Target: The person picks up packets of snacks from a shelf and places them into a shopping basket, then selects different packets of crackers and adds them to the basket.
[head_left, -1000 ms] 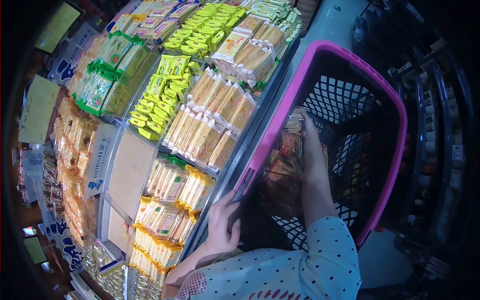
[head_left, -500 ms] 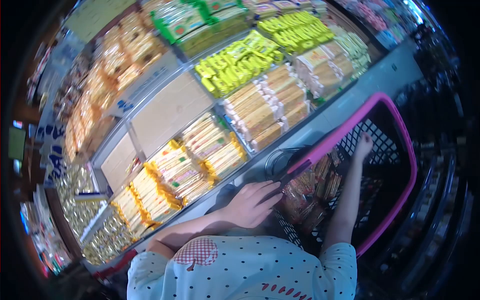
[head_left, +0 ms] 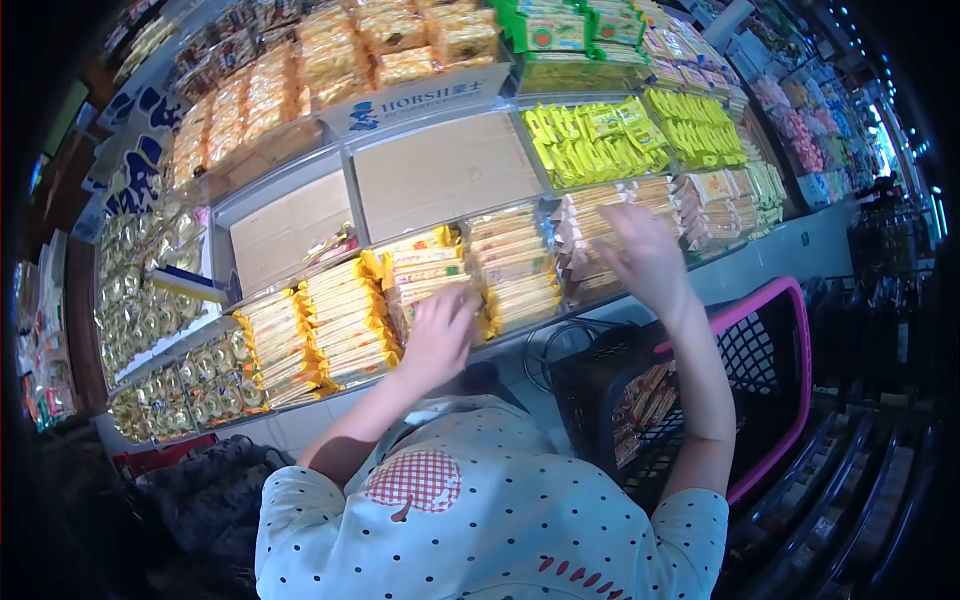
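Note:
My left hand (head_left: 440,335) reaches over a row of long snack packs with yellow ends (head_left: 425,265) in the front of the display. Its fingers are stretched out over the near ends of the packs; whether they touch is not clear. My right hand (head_left: 645,262) is raised above the tan packs with whitish ends (head_left: 585,220), its fingers apart and holding nothing. Below my right forearm stands a black shopping basket (head_left: 755,355) with a pink handle (head_left: 803,340). Reddish-brown packs (head_left: 645,400) lie inside it, partly hidden by the rim and my arm.
Two display compartments show bare cardboard (head_left: 450,170). Lime-yellow packets (head_left: 595,140) fill the compartments behind my right hand. A HORSH sign (head_left: 420,100) stands in front of clear bags of baked goods (head_left: 330,55). Small gold-wrapped items (head_left: 190,380) lie at left; dark shelving (head_left: 840,480) is at right.
My left hand has let go of the basket's handle and moved left over the yellow-ended packs. My right hand has come out of the basket and up to the display. The view has turned.

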